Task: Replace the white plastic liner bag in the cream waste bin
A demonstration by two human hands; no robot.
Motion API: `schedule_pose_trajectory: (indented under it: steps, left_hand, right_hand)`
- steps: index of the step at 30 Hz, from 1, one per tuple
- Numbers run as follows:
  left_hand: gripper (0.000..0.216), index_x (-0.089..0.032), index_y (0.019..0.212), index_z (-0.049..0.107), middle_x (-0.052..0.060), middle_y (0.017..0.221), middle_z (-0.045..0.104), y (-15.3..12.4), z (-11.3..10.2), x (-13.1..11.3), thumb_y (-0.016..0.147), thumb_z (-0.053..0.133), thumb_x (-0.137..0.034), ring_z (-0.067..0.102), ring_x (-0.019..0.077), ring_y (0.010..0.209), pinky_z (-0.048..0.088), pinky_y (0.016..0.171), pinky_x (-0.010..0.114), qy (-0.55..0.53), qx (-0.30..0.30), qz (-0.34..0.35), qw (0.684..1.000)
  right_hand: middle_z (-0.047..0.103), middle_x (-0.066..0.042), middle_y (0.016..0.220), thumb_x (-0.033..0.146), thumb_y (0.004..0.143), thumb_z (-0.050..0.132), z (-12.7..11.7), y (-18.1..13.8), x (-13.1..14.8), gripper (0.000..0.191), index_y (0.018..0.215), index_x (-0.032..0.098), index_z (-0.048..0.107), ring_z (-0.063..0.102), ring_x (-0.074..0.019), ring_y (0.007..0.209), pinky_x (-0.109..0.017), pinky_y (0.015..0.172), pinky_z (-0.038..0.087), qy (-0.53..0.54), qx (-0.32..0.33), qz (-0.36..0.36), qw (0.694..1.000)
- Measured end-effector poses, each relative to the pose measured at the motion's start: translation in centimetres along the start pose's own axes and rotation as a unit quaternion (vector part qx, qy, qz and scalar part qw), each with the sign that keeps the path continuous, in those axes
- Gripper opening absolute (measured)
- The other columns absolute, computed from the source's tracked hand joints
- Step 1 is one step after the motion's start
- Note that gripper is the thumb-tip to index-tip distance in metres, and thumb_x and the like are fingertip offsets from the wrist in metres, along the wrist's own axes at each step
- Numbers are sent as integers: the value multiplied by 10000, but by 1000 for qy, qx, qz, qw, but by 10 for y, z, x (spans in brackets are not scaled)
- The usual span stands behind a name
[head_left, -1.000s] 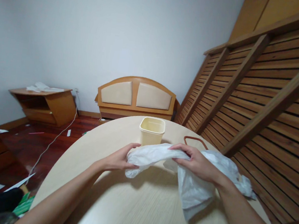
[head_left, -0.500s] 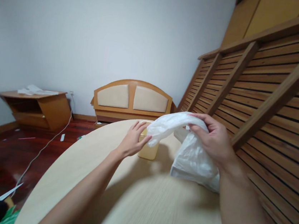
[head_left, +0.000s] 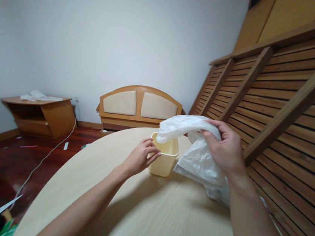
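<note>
A small pale yellow plastic bin (head_left: 161,166) with an open top stands on the round table. At its near-left rim my left hand (head_left: 139,157) is closed, thumb and fingers pinching the edge. My right hand (head_left: 226,146) grips a crumpled white plastic bag (head_left: 202,164) between thumb and fingers. One end of the bag arches leftward over the bin's opening, and the rest hangs down to the right of the bin. Part of the bin's far rim is hidden behind the bag.
The pale round table (head_left: 157,216) spreads beneath my arms. A slatted wooden panel (head_left: 284,106) leans along the right side. Beyond the table is a headboard (head_left: 140,106). A low cabinet (head_left: 44,116) with papers stands at left, and a cable (head_left: 48,154) crosses the floor.
My left hand has moved slightly lower and now pinches the bin's rim. The bin sits nearer and a little to the right, its opening showing. The bag's end has lifted slightly.
</note>
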State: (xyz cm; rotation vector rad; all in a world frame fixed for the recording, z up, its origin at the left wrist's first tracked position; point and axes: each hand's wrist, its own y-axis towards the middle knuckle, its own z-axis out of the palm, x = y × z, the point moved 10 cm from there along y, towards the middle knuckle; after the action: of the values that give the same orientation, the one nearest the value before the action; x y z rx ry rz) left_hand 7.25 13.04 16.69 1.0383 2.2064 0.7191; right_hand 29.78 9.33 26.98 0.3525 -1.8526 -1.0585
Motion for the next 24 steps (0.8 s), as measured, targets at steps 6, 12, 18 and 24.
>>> schedule_pose_trajectory:
  steps: [6, 12, 18, 24]
  left_hand:
    - [204, -211, 914, 773, 83, 970, 605, -1, -3, -16, 937, 649, -372, 604, 225, 942, 544, 877, 404, -22, -13, -23, 999]
    - [161, -213, 890, 783, 127, 1189, 576, 1, -5, -30, 908, 689, -343, 575, 280, 1153, 532, 977, 474, -59, -3, -11, 998]
    - [120, -203, 837, 774, 137, 1489, 472, 0, 2, -58, 880, 721, -301, 450, 332, 1376, 415, 1133, 552, -60, 37, 63, 996]
    - [131, -200, 894, 714, 123, 1529, 474, -4, 11, -65, 927, 641, -304, 525, 293, 1323, 462, 1099, 501, -64, 88, 69, 992]
  right_hand:
    - [776, -58, 1076, 308, 835, 640, 17, -10, -3, 279, 1085, 227, 734, 720, -247, 870, -361, 768, 576, -100, 151, 10, 983]
    - [781, -40, 1040, 238, 828, 597, 31, -21, 1, 265, 1045, 240, 749, 721, -252, 922, -352, 844, 549, -171, 251, -9, 953]
    - [729, -79, 1163, 152, 836, 572, 65, -51, 2, 306, 1072, 238, 746, 668, -266, 1093, -390, 981, 488, -204, 363, -77, 906]
    - [698, -98, 1245, 210, 878, 586, 86, -71, 6, 342, 1210, 227, 668, 619, -288, 1184, -444, 1027, 458, -168, 419, -82, 888]
